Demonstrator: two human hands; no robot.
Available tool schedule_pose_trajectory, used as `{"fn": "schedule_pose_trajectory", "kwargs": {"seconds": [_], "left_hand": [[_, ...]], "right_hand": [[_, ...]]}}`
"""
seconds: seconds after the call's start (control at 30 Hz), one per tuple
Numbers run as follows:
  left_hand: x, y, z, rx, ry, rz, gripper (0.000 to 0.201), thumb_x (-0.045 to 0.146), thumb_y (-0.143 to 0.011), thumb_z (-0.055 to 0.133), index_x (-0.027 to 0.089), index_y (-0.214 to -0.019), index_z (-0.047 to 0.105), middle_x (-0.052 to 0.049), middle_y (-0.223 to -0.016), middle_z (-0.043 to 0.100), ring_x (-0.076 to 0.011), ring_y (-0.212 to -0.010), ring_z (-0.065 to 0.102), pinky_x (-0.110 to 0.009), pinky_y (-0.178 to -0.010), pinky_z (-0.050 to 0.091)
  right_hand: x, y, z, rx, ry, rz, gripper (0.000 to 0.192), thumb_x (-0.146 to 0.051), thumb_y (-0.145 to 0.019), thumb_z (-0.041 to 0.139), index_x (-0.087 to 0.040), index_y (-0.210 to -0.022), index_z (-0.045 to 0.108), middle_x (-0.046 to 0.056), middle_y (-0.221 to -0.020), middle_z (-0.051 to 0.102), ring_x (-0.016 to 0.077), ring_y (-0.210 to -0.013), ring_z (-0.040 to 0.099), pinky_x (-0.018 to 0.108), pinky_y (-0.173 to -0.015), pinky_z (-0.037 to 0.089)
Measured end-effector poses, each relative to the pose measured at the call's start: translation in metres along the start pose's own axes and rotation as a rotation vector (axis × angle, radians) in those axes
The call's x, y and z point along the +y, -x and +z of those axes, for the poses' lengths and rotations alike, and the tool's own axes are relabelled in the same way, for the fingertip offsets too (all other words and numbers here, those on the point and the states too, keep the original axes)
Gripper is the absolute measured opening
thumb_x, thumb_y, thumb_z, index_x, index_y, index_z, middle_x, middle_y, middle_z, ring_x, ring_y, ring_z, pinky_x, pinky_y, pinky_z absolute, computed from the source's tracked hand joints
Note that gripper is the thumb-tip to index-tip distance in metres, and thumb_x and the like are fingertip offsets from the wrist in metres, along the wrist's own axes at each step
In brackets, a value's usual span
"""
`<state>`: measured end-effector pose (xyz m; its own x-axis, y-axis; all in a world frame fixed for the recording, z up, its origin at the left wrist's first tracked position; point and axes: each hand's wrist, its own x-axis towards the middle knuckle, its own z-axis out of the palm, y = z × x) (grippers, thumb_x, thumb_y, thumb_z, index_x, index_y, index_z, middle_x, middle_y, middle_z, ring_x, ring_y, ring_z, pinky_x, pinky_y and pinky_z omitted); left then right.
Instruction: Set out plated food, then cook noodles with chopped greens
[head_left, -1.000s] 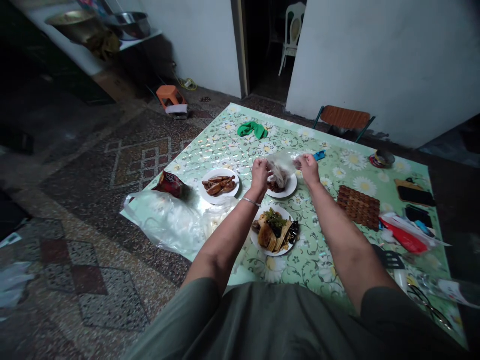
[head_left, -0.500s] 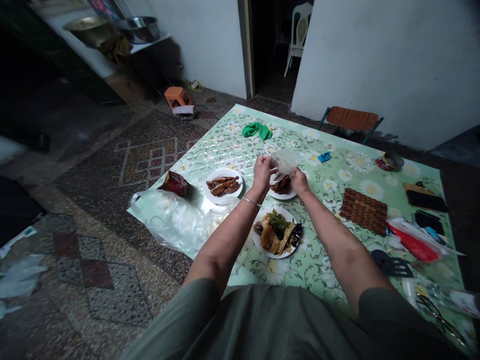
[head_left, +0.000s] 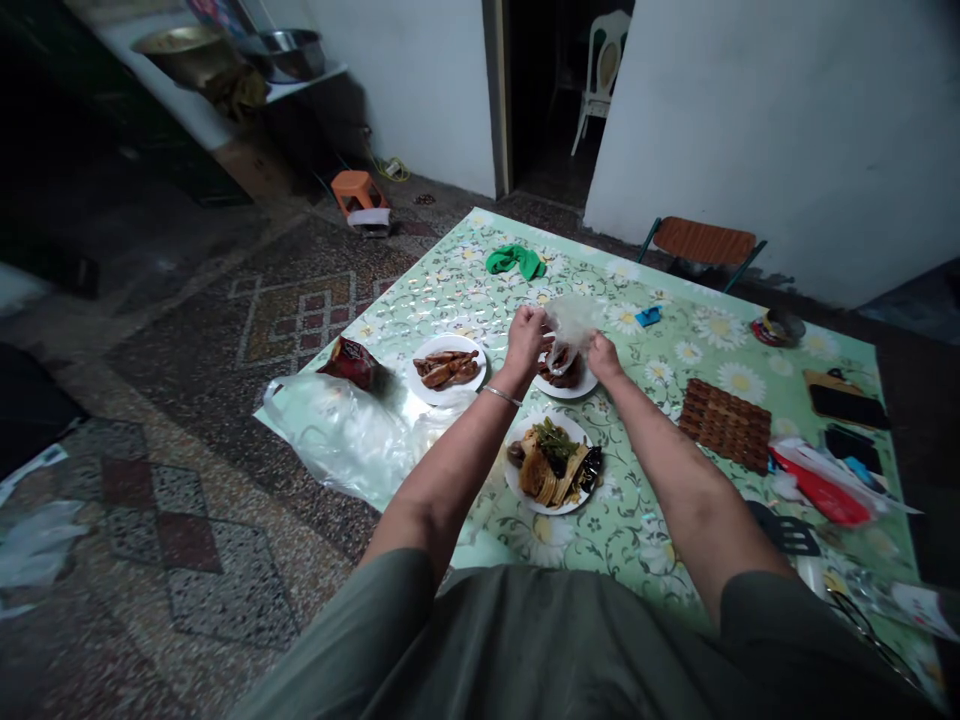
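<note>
A clear plastic bag [head_left: 574, 318] is stretched between my two hands above the table. My left hand [head_left: 526, 335] pinches its left side, and my right hand [head_left: 603, 357] grips its right side. Below the bag, partly covered by it, lies a white plate [head_left: 568, 391] with dark brown meat [head_left: 561, 372]. To the left of my left forearm is a plate [head_left: 417, 389] of browned meat pieces [head_left: 447, 369]. Between my forearms, nearer to me, a third plate [head_left: 555, 509] carries greens, sliced tofu-like strips and black pieces.
Left on the flowered tablecloth [head_left: 540, 540] lie a large clear bag [head_left: 341, 430] and a dark red packet [head_left: 351, 362]. A green cloth [head_left: 516, 262] lies far back. A woven mat [head_left: 726, 424], a red-and-white bag [head_left: 825, 485], a black spatula [head_left: 795, 535] and phones are on the right.
Both hands keep hold of the bag, which has spread and hangs a little lower between them, its looped edge now showing over the meat plate. My right hand has shifted slightly right.
</note>
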<state>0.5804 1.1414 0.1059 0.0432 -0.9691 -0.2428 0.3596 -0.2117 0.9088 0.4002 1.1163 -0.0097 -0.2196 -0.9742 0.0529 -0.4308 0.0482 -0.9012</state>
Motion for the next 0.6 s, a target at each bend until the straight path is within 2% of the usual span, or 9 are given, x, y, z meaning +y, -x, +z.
{"fn": "schedule_pose_trajectory", "kwargs": {"seconds": [0.1,0.23,0.37,0.6], "left_hand": [[0.003,0.005,0.0,-0.025,0.032,0.044,0.024,0.032,-0.089,0.059,0.021,-0.08,0.04,0.002,-0.076,0.056,-0.0083,-0.066,0.057,-0.019,-0.065,0.047],[0.01,0.013,0.002,-0.045,0.057,0.07,0.025,0.034,-0.09,0.058,0.02,-0.08,0.04,0.003,-0.076,0.056,-0.0077,-0.067,0.058,-0.018,-0.066,0.048],[0.014,0.017,0.004,-0.062,0.088,0.13,0.027,0.038,-0.088,0.061,0.021,-0.082,0.042,0.002,-0.079,0.059,-0.0083,-0.07,0.06,-0.019,-0.067,0.05],[0.016,0.019,0.003,-0.07,0.089,0.189,0.026,0.038,-0.088,0.061,0.021,-0.081,0.042,0.003,-0.077,0.056,-0.0084,-0.068,0.06,-0.018,-0.063,0.05]], "right_hand": [[-0.001,0.001,-0.001,0.067,-0.02,-0.082,0.012,-0.026,-0.077,0.053,-0.021,-0.085,0.06,0.007,-0.094,0.072,0.0238,-0.1,0.064,0.038,-0.1,0.046],[-0.001,-0.001,-0.003,0.067,-0.045,-0.152,0.017,-0.035,-0.08,0.054,-0.021,-0.087,0.06,0.006,-0.09,0.072,0.023,-0.095,0.065,0.038,-0.097,0.049],[-0.003,-0.006,-0.007,0.122,-0.052,-0.249,0.021,-0.036,-0.082,0.053,-0.02,-0.094,0.06,0.005,-0.096,0.071,0.0217,-0.096,0.064,0.037,-0.096,0.049],[-0.009,-0.009,-0.012,0.136,-0.04,-0.299,0.021,-0.038,-0.084,0.052,-0.02,-0.094,0.059,0.004,-0.094,0.069,0.0202,-0.093,0.063,0.035,-0.091,0.051]]}}
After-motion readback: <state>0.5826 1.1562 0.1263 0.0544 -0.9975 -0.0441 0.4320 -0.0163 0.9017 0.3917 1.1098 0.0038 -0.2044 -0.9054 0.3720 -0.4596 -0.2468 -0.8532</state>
